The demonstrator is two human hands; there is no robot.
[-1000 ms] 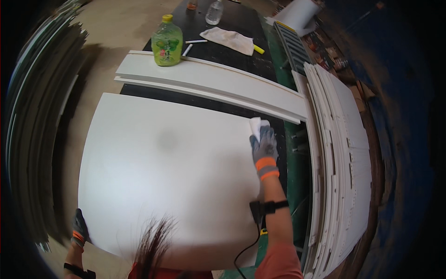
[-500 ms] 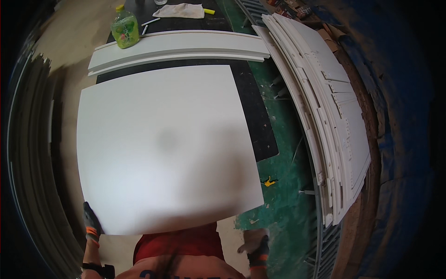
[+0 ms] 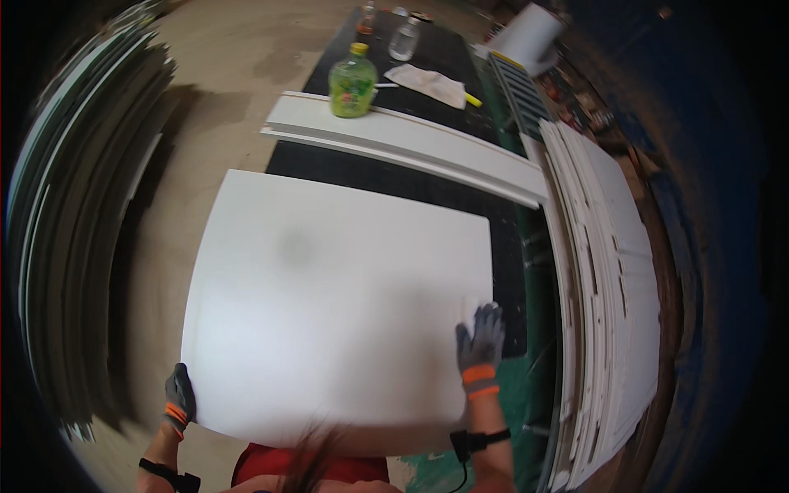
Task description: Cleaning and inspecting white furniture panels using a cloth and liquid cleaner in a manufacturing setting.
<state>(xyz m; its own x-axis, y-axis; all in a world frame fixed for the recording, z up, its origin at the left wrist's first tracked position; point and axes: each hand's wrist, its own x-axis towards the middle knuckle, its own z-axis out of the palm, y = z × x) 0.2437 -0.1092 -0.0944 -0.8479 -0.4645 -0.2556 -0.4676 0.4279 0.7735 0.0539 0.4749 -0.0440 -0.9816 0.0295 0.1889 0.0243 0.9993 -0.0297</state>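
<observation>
Head view: I see the right hand (image 3: 480, 335) back up on the white panel (image 3: 329, 304), near its right edge, where half a second ago it had dropped out at the near rim of the picture and only the panel's bare face showed. A second ago that hand was on the same right edge but farther up, so I judge it is working along that side toward the near end. Its gloved fingers (image 3: 485, 316) lie spread and flat, pressing down a small white pad or cloth (image 3: 468, 308) that peeps out beneath them; I can't tell what it is. The left hand (image 3: 178, 398) grips the panel's near left corner, fingers wrapped on the edge, much where it was in both earlier pictures. The panel lies flat across the dark desk (image 3: 386, 177), overhanging it on the left and the near side. Beyond it a long white moulding (image 3: 411, 144) crosses the desk, with a green bottle (image 3: 352, 82) standing on its left end and a rag (image 3: 427, 82) farther back. A stack of white boards (image 3: 604, 271) runs along the right. The view has swung back up, so the bottle sits nearer the centre again.
</observation>
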